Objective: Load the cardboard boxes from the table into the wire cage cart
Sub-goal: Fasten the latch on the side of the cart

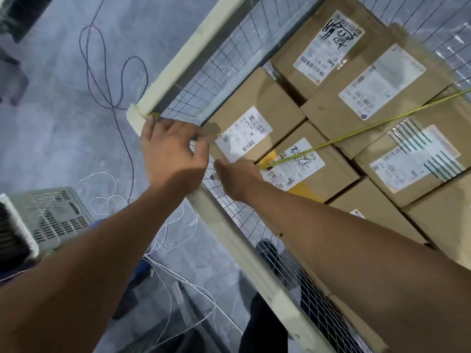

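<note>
Several cardboard boxes point(257, 103) with white shipping labels fill the wire cage cart point(178, 57), seen from above. A yellow-green cord point(369, 127) stretches taut across the box tops from the right edge down to my right hand point(237, 174), which pinches its end inside the cart by the mesh wall. My left hand point(170, 151) sits at the cart's near corner, its fingers curled round the top of the mesh where the cord's other end shows at the cream frame.
The cart's cream frame bar point(254, 263) runs under my right forearm. A grey plastic crate point(51, 215) stands on the floor at left. Loose white cords point(168, 250) and a dark cord point(122, 80) lie on the grey floor.
</note>
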Available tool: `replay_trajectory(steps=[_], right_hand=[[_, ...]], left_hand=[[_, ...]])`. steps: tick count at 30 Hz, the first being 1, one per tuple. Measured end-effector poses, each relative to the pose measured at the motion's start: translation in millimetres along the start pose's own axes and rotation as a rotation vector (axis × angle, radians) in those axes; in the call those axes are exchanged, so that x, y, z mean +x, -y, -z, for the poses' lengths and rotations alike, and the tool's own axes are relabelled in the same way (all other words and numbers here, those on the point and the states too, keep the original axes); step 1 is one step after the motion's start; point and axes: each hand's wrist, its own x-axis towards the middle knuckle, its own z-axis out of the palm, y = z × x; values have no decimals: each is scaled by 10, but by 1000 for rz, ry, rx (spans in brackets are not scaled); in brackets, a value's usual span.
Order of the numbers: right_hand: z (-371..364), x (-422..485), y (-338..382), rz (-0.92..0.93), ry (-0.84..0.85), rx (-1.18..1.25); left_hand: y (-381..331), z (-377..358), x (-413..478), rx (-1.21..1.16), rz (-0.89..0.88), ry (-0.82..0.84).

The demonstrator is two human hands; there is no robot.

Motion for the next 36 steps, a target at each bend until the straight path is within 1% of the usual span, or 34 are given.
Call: replay_trajectory(steps=[2, 4, 7, 9, 11, 12, 13, 16, 19, 23, 25, 28, 30, 31, 33, 34, 36], right_hand=[[56, -21, -28, -29, 35, -6], [102, -98, -57, 3, -1, -41], [110, -274, -79, 102, -98, -99], [71, -388, -92, 130, -157, -89], [61, -524, -117, 118, -300, -73], [85, -605, -152, 94, -375, -33], [115, -694, -199, 51, -402, 18], [167, -998, -440, -141, -334, 53], [201, -1357, -650, -291, -355, 99], [222, -1929, -629, -416, -439, 89], [275, -2205, -611, -481, -467, 162], [371, -2648, -658, -536, -584, 222], [437, -2965, -706, -578, -654, 231], [473, -3129, -743, -605, -695, 226], [537, -3476, -853, -679, -808, 218], [569, -3658, -925, -730, -865, 221], [644, -4020, -1089, -832, -962, 248]], left_hand=[[2, 8, 2, 12, -12, 4], [3, 16, 2, 27, -16, 9], [-7, 18, 4, 42, -20, 22], [7, 17, -4, 58, -29, 11], [9, 17, -5, 65, -29, -1], [2, 19, -6, 65, -26, 5], [-3, 20, -8, 66, -22, 13], [18, 17, -14, 90, -19, 13], [-2, 4, -6, 116, -10, 2], [-66, 60, -53, 246, -11, 70], [-63, 90, -49, 281, -23, 98], [-68, 106, -55, 338, -27, 200], [-103, 119, -47, 282, -18, 269], [-144, 130, -50, 196, -18, 296], [-328, 146, -103, -51, -55, 298], [-523, 152, -167, -137, -111, 283], [-1079, 138, -325, -224, -296, 254]])
